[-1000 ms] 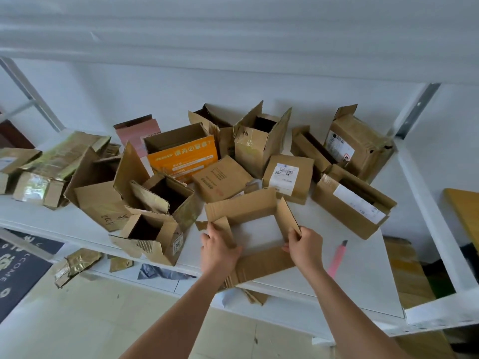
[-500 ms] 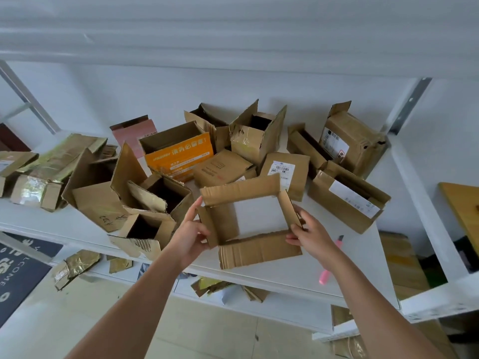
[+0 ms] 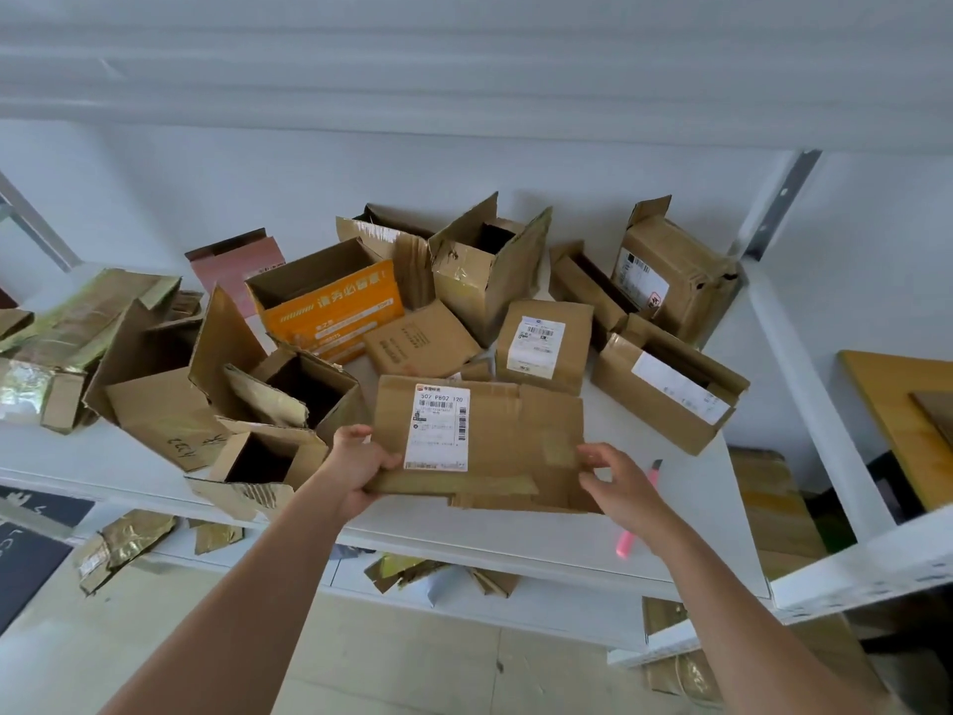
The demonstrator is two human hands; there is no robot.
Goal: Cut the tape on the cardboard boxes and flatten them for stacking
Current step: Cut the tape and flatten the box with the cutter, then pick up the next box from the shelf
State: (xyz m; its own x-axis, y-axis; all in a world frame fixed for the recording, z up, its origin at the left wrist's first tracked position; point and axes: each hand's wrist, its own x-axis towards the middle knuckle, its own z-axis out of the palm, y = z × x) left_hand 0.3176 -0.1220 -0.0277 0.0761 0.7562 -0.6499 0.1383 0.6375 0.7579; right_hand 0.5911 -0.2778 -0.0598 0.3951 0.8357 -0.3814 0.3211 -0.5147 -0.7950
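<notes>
A flattened brown cardboard box (image 3: 515, 430) with a white shipping label lies tilted at the front of the white shelf (image 3: 541, 539). My left hand (image 3: 356, 467) grips its lower left edge, thumb on top. My right hand (image 3: 619, 482) touches its lower right corner with fingers loosely spread. A pink box cutter (image 3: 637, 518) lies on the shelf just right of my right hand, partly hidden by it. Several unflattened boxes crowd the shelf behind, among them an orange-printed box (image 3: 330, 312) and an open box (image 3: 485, 265).
Crushed boxes with shiny tape (image 3: 67, 343) pile up at the far left. Open boxes (image 3: 268, 456) stand left of my left hand. A labelled box (image 3: 665, 384) sits at the right. Cardboard scraps (image 3: 124, 544) lie on the lower shelf. A wooden surface (image 3: 897, 405) is beyond the right upright.
The box was an open square tube held at both sides; now it is collapsed flat with its label facing up. My left hand moved to its lower left edge.
</notes>
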